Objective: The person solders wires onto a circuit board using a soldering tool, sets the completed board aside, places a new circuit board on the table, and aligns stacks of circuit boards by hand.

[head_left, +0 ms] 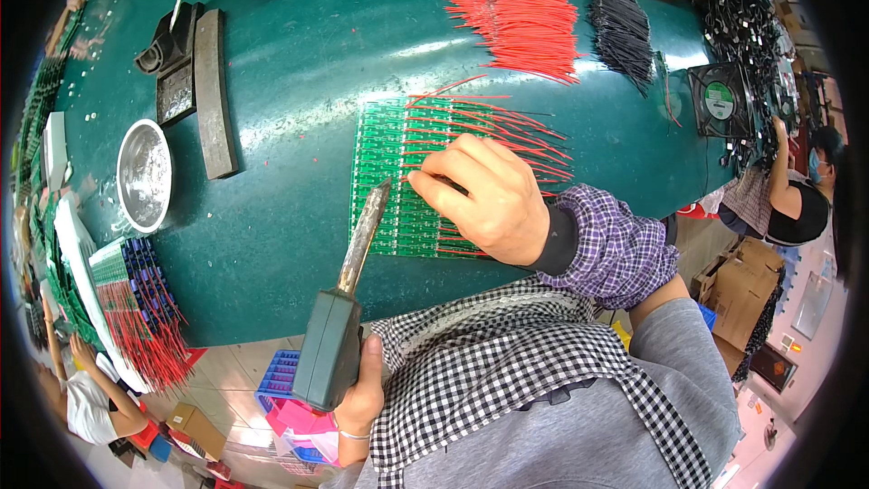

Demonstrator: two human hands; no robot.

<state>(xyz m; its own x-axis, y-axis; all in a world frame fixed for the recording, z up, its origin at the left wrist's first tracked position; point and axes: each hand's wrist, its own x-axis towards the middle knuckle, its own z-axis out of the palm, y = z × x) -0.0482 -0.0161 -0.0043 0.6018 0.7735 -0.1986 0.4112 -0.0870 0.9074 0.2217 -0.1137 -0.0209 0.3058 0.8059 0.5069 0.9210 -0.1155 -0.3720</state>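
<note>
Circuit boards [376, 149] lie under right fingers [442, 195] pinching wire [405, 177], left fingers [370, 365] gripping soldering iron [329, 344], green label [720, 101] on fan [698, 101]

Worktable [299, 54]: deep green top, glossy, spanning most of the view; near edge appears curved through the lens. Light: whitish glare in uneven patches across the middle of the tabletop, brightest toward centre-left and far centre; source not identifiable. Floor [226, 371]: pale, tiled, joints visible at near left; a further pale strip at right, past the table edge. On floor, near left: open cardboard box [201, 430] and blue plastic crate [279, 371]. Right: stacked brown cartons [747, 285]. Wall [819, 362], far right: pale, pinkish, bearing a greyish rectangular panel [812, 306] and a dark-framed rectangle [774, 368]; details too small to read.
</note>
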